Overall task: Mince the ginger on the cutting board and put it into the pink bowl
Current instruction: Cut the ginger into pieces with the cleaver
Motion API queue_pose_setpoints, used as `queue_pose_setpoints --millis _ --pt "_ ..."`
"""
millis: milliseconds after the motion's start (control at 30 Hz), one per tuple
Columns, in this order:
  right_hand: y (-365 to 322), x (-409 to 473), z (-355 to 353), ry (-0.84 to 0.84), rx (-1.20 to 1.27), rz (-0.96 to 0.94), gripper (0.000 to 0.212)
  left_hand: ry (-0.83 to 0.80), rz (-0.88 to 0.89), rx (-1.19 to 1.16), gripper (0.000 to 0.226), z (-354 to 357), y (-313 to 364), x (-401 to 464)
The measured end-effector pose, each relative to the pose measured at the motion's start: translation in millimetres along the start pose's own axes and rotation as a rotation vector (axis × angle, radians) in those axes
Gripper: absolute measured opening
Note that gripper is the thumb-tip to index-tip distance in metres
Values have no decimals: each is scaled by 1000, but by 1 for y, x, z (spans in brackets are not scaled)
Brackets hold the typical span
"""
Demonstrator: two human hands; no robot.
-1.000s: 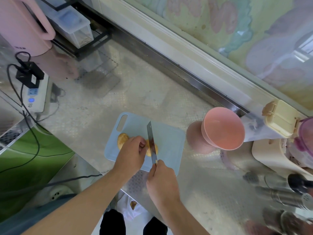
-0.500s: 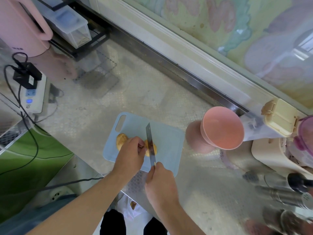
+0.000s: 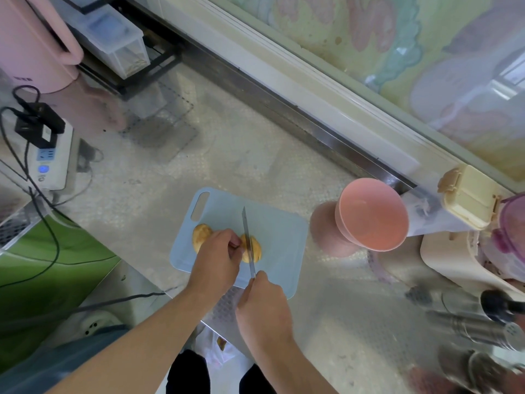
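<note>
Ginger (image 3: 253, 249) lies on the board (image 3: 279, 237), near the board's centre, in two visible parts: one piece under the knife (image 3: 247, 240) and a second piece (image 3: 200, 236) toward the board's handle slot, partly hidden by the left hand (image 3: 217, 260).

Left hand: fingers curled down onto the ginger, fingertips pinching it just beside the blade. The hand covers the middle of the ginger, so whether the two parts are joined cannot be told.

Right hand (image 3: 262, 304): closed round the knife handle at the board's near edge; the handle itself is hidden inside the grip. The blade runs from this hand across the board, edge down, crossing the ginger. The blade tip points toward the board's far edge.

Board: pale blue, flat on the worktop (image 3: 159, 177), slot at its far left corner.

Bowl (image 3: 372, 213): pink, on the worktop to the right of the board, apart from it, tilted with its opening facing the camera. No ginger is visible inside.

Other items relative to the board: a power strip (image 3: 52, 157) with a black plug well to the left; a pink kettle (image 3: 34, 44) at far left beyond the strip; a cream box (image 3: 468, 201) beyond the bowl on the right.
</note>
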State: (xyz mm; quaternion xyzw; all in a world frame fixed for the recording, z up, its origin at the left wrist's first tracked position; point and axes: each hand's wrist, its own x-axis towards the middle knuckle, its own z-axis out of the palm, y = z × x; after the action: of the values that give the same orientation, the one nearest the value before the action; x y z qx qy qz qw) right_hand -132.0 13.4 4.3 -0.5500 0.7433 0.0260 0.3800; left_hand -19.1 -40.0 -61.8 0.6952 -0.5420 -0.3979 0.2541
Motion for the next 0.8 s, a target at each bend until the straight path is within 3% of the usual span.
queue_pose_setpoints --millis 200,700,800 --pt "-5 7 -3 -28 19 43 2 -17 -31 -54 20 0 -2 2" --pt "-10 16 -2 -7 73 53 19 41 -69 8 13 -7 16 -6" --pt "-11 17 -1 -21 61 72 13 134 156 82 27 -32 45 1"
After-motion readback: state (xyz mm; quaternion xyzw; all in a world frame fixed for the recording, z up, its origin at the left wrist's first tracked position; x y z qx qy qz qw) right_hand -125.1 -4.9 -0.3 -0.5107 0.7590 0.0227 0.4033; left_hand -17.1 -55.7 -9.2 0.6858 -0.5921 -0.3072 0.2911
